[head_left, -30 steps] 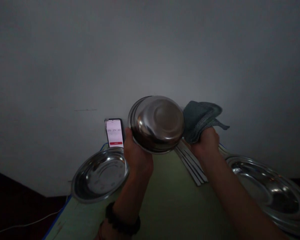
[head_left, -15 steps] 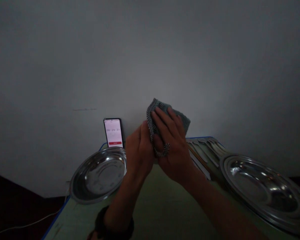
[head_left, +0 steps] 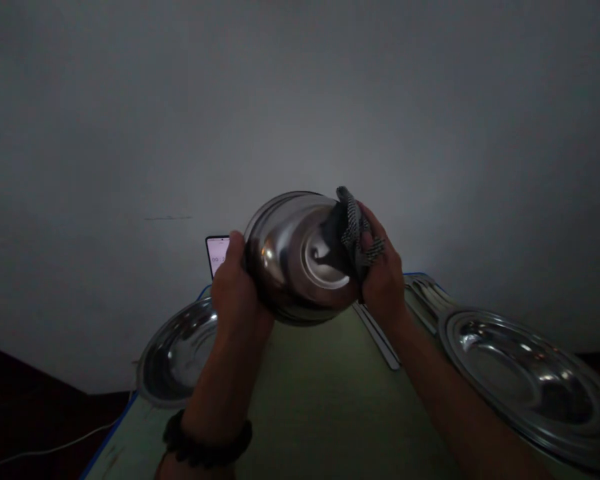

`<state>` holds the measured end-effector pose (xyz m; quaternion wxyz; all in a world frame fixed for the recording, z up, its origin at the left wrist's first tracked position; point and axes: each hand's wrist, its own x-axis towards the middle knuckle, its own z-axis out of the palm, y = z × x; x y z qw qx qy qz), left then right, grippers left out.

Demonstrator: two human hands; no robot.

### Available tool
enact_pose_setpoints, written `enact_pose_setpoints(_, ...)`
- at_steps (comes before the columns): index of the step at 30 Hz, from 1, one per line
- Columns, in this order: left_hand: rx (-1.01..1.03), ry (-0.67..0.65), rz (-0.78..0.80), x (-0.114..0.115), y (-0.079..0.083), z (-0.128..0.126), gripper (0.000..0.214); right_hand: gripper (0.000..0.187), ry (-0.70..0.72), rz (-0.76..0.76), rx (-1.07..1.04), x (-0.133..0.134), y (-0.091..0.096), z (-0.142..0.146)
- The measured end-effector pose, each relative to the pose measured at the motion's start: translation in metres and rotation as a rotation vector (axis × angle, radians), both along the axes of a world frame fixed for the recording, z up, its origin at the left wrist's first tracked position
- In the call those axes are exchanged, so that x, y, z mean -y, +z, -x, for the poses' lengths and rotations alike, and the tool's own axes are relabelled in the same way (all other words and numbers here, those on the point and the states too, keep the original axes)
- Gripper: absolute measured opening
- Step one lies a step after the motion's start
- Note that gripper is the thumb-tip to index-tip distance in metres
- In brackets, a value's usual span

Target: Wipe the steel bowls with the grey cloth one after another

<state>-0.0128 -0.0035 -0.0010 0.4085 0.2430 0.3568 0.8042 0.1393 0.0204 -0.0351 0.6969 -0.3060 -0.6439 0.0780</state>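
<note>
A shiny steel bowl [head_left: 293,257] is held up above the table, its underside turned toward me. My left hand [head_left: 237,290] grips its left rim with the fingers wrapped round it. My right hand [head_left: 380,277] is closed on a grey-green checked cloth [head_left: 349,223] and presses it against the right side of the bowl's bottom. A dark bead bracelet [head_left: 207,443] sits on my left wrist.
A steel plate [head_left: 177,353] lies at the table's left; a larger steel plate [head_left: 527,380] lies at the right. Several pieces of cutlery [head_left: 420,300] lie behind my right hand. A lit phone [head_left: 217,252] leans on the grey wall. The green table [head_left: 320,407] has a blue edge.
Half a second ago both hands were together over the cloth with the bowl hidden. Now the bowl shows again, its underside facing me, and the cloth has moved onto its right side.
</note>
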Motion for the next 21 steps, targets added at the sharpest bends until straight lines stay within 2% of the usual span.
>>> enact_pose_setpoints(2, 0.149, -0.021, -0.037, -0.002, 0.001, -0.004, 0.018, 0.046, -0.067, -0.053, 0.08, 0.004, -0.004, 0.01)
enact_pose_setpoints(5, 0.258, -0.053, -0.047, -0.002, -0.001, -0.012, 0.024, 0.048, -0.187, -0.14, 0.247, 0.011, -0.015, 0.025)
enact_pose_setpoints(8, 0.321, -0.098, 0.045, 0.003, -0.006, -0.023, 0.029, 0.053, -0.246, -0.214, 0.45, 0.016, -0.024, 0.034)
enact_pose_setpoints(11, 0.295, -0.243, 0.035, 0.009, -0.014, -0.035, 0.033, 0.054, -0.305, -0.237, 0.563, 0.018, -0.023, 0.034)
enact_pose_setpoints(13, 0.195, -0.294, 0.006, 0.013, -0.018, -0.042, 0.032, 0.053, -0.318, -0.239, 0.585, 0.018, -0.018, 0.03)
enact_pose_setpoints(17, -0.2, -0.213, -0.047, 0.019, -0.018, -0.048, 0.03, 0.052, -0.242, -0.233, 0.546, 0.019, -0.003, 0.017)
enact_pose_setpoints(21, -0.477, -0.132, -0.097, 0.025, -0.016, -0.05, 0.027, 0.044, -0.131, -0.138, 0.484, 0.019, 0.008, 0.005)
